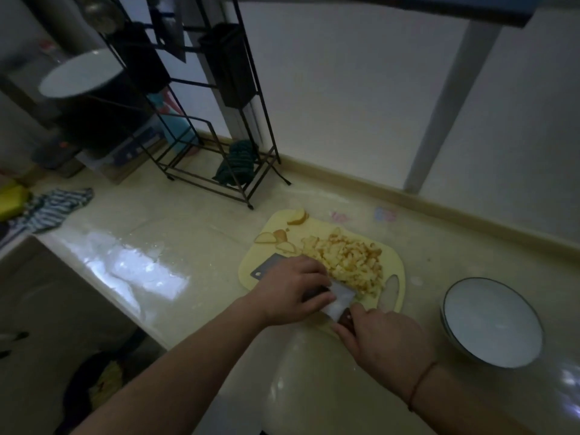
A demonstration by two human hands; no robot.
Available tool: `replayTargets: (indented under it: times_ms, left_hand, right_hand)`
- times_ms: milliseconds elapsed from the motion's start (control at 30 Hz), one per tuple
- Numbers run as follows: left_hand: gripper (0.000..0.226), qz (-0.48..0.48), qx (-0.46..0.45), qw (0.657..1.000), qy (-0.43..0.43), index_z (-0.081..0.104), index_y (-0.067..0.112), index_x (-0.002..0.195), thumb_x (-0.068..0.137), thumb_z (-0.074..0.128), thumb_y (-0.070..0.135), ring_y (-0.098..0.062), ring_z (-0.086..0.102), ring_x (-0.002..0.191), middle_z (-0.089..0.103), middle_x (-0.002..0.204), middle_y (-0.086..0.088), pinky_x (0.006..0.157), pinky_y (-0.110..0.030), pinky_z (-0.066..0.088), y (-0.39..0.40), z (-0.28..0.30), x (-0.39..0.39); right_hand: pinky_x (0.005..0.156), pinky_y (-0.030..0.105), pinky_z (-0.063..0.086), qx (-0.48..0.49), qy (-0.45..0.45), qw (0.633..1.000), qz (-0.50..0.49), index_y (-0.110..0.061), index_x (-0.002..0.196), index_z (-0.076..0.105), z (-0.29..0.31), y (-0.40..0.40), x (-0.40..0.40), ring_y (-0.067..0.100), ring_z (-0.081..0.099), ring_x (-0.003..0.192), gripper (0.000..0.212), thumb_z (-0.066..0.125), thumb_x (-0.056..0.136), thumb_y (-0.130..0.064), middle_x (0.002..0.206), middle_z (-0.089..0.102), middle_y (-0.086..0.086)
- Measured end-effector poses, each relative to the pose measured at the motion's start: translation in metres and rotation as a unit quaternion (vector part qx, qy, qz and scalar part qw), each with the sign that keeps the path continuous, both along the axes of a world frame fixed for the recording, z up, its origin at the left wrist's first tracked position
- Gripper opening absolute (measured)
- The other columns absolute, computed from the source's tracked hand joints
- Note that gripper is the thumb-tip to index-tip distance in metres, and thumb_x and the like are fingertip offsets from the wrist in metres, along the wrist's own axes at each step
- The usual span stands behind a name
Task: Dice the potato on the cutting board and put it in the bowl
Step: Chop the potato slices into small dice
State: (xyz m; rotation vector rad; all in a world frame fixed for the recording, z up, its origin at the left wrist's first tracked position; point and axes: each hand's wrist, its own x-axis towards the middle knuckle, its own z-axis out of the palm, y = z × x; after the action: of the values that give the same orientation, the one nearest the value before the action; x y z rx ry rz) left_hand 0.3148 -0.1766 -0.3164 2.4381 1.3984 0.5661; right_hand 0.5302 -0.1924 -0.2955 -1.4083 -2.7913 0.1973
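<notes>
Two hands on one cleaver [276, 271] now: the right hand [386, 340] is wrapped around the dark handle at the board's near edge, and the left hand [292, 293] lies over the blade's spine, fingers curled down on it. Just beyond the blade sits the big heap of diced potato [348, 262] on the yellow cutting board [251, 268], with a few uncut wedges [279, 238] farther out past the left knuckles. Off to the right of the handle grip, well apart from the board, waits the white bowl [489, 321], with no potato in it. Risks, as I judge them: the countertop [150, 265] looks wet and glossy, so the board could skid under pressure; fingertips draped over the blade could slip toward the edge; and carrying dice across that gap on the blade invites spills.
</notes>
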Motion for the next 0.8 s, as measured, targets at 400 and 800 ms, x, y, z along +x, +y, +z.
replayTargets:
  times_ms: [400,800]
  left_hand:
    - [0.021,0.345,0.046,0.937,-0.043,0.07,0.01,0.112,0.096,0.058,0.016,-0.021,0.059,0.1,0.066,0.106,-0.004,0.09,-0.041,0.051,0.047,0.013,-0.079]
    - [0.042,0.27,-0.122,0.95,0.104,0.061,0.022,0.127,0.09,0.068,0.04,-0.017,0.054,0.108,0.058,0.117,0.003,0.089,-0.034,0.05,0.128,-0.025,-0.047]
  right_hand:
    - [0.049,0.025,0.032,-0.286,0.282,0.896,-0.189,-0.014,0.07,0.053,-0.001,0.017,-0.005,0.008,0.048,0.048,0.061,0.028,0.081,-0.068,0.055,0.051,-0.002]
    - [0.042,0.02,0.024,-0.467,0.441,0.693,-0.326,-0.011,0.077,0.049,0.002,0.047,-0.032,0.014,0.028,0.039,0.046,0.04,0.095,-0.053,0.055,0.036,0.005]
